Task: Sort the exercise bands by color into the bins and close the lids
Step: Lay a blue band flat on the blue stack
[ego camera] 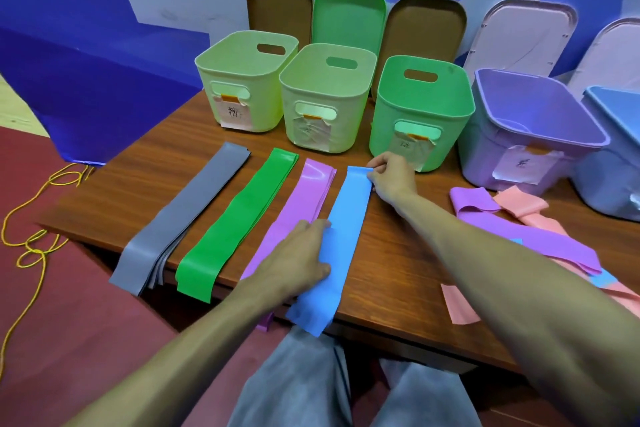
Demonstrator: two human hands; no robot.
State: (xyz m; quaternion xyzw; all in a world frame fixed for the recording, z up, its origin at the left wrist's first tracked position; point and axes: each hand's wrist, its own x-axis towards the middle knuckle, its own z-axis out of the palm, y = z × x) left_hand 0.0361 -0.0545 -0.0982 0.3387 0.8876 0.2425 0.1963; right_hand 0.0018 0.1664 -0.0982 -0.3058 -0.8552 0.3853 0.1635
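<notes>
Blue band [341, 229]: lies flat on the wooden table [398, 250], running away from the person, near end drooping over the front edge. It is the rightmost of four parallel lanes.

Right hand [391, 177] pinches the band's far corner between thumb and fingertips, just in front of the green bin [422, 114]. Left hand [298, 253] lies flat with fingers straight, pressing the band's left edge at mid-length and partly overlapping the orchid-pink bands [311, 187] alongside. This reads as one hand anchoring while the other draws the strip taut and square in its lane.

Lanes leftward: green bands [242, 218], then a grey stack [180, 218] of several layers, ends hanging off the edge. Colours are grouped on the tabletop, probably so each pile goes into a bin in one lift.

Right of the arm: an unsorted heap, with a purple band [526, 239] lying across salmon-pink bands [523, 206].

Behind: open bins in a row. Two are pale green bins [263, 104], then come the green one, a purple bin [502, 149] and a blue bin [609, 166] at the frame edge. Each has a paper label on its front, but the writing is too blurred to read. Lids [348, 14] lean against the wall, none fitted. No band shows in any bin interior I can see.
</notes>
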